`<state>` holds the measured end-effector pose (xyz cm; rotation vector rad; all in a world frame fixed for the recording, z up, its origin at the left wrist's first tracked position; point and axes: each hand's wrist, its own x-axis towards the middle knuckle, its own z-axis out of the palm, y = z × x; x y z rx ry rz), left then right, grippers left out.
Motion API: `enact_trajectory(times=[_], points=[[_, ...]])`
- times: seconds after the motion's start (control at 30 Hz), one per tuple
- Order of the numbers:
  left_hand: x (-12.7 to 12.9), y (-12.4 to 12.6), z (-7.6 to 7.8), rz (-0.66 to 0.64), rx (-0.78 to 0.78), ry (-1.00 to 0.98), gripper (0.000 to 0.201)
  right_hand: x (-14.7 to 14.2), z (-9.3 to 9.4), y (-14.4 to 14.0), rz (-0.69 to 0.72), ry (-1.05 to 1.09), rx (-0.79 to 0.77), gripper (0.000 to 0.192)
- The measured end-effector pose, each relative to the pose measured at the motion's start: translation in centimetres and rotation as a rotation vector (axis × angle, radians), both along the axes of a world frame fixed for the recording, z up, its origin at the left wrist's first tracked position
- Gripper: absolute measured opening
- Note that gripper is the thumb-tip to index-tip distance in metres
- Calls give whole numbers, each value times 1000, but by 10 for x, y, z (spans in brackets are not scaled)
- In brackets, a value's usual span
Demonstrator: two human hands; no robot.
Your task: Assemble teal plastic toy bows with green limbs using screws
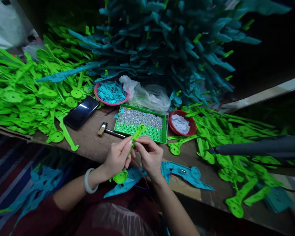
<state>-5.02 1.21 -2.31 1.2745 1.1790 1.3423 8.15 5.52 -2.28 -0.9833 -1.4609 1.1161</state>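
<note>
A huge heap of teal plastic parts (177,42) rises behind the bench, and loose green plastic parts (27,91) spread left and right, seemingly most still unworked. Nearer, the green tray (162,131) of silver screws sits almost full. Left hand (116,159) and right hand (149,155) both pinch 1 green piece (132,144) just above the bench edge

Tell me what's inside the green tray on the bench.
The green tray holds a heap of small silvery metal bits with a few teal scraps. The near part shows bare perforated floor. What lies under the heap is covered.
</note>
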Motion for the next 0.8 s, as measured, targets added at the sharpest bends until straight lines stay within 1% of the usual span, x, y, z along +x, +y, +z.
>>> enact_trajectory(times=[0.07,0.13,0.17,0.23,0.33,0.4,0.43,0.5,0.57,0.6,0.63,0.67,0.7,0.73,0.77,0.8], points=[[0,5,3,-45,-120,-147,44,1,6,6,43,-14,46,7],[0,7,5,-56,-124,-167,44,4,11,10,80,11,3,5],[0,6,5,-51,-102,-142,44,4,13,10,88,30,-43,4],[-1,5,4,-36,-48,-61,43,5,15,10,91,60,-152,10],[-3,4,2,18,122,106,41,4,16,8,108,96,-295,21],[-5,6,0,35,224,199,40,0,15,10,123,125,-350,25],[-5,7,-1,36,247,216,40,-2,15,12,129,135,-366,26],[-6,12,-2,18,202,179,39,-7,15,18,144,127,-375,28],[-7,19,-3,-8,64,61,40,-10,14,24,153,72,-342,26],[-9,23,-3,-14,-22,-18,41,-8,14,24,139,20,-291,22],[-11,27,-3,-15,-109,-103,43,-4,13,22,108,-53,-206,19],[-15,31,-2,-4,-185,-184,45,2,11,17,70,-145,-83,15],[-20,34,-1,16,-239,-253,47,11,9,9,42,-250,74,13],[-26,37,0,44,-272,-305,49,23,6,-1,35,-357,259,16],[-31,39,1,73,-291,-339,49,35,1,-13,58,-464,450,21],[-37,40,2,102,-301,-362,49,47,-4,-25,121,-564,627,28]])
